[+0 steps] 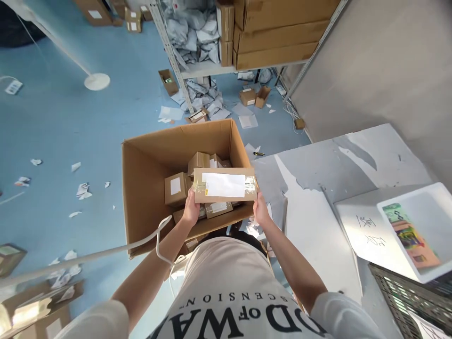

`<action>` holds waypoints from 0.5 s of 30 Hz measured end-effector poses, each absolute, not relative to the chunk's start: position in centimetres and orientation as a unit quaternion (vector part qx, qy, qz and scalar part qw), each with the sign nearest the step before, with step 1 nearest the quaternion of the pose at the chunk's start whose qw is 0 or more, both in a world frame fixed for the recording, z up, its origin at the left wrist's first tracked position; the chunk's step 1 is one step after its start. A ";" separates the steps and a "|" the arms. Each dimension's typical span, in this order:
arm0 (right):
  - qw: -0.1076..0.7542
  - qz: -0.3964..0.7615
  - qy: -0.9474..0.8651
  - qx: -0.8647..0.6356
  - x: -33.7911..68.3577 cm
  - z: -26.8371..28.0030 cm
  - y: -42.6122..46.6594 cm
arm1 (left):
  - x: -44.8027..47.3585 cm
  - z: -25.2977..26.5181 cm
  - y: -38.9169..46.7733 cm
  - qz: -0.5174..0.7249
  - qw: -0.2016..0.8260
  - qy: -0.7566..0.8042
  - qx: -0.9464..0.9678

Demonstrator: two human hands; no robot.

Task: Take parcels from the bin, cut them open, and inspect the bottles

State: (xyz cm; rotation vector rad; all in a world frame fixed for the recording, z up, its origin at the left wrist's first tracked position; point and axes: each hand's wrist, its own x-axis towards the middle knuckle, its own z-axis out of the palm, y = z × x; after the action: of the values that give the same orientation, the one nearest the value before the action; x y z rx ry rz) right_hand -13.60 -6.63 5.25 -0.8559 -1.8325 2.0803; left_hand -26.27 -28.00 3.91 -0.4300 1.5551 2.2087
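Between my two hands is a long taped cardboard box (199,185) with a white label on its upper face. My left hand (191,208) grips its left end, and my right hand (260,207) grips the right end. The box is held over a large open carton (148,197) and hides part of what lies inside. Several smaller boxes are in that carton, among them a labelled box (175,188) at the left and another labelled box (219,208) just below the held one.
A grey-white table (310,230) stands to my right, bearing a white tray (427,221) and a black crate (391,292). Ahead, a metal shelf (208,69) holds grey parcels and long boxes. A white cable (116,249) crosses at left. Paper scraps (84,190) litter the blue floor.
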 end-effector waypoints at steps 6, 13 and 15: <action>0.169 0.730 -0.588 -0.305 -8.7 6.0 -7.2 | -23.4 5.4 -26.7 0.791 0.263 0.540 -0.114; 0.242 0.723 -0.543 -0.352 -2.2 5.8 -7.2 | -22.7 5.5 -22.8 0.745 0.363 0.560 -0.015; 0.279 0.715 -0.519 -0.378 0.0 5.7 -7.3 | -22.0 5.5 -20.8 0.737 0.395 0.547 0.025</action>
State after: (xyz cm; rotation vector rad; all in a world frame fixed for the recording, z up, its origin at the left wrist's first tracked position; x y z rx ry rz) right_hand 0.04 -7.31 5.73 -1.0130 -1.3923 1.9173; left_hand -21.98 -20.75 5.50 0.0633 1.3876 1.8690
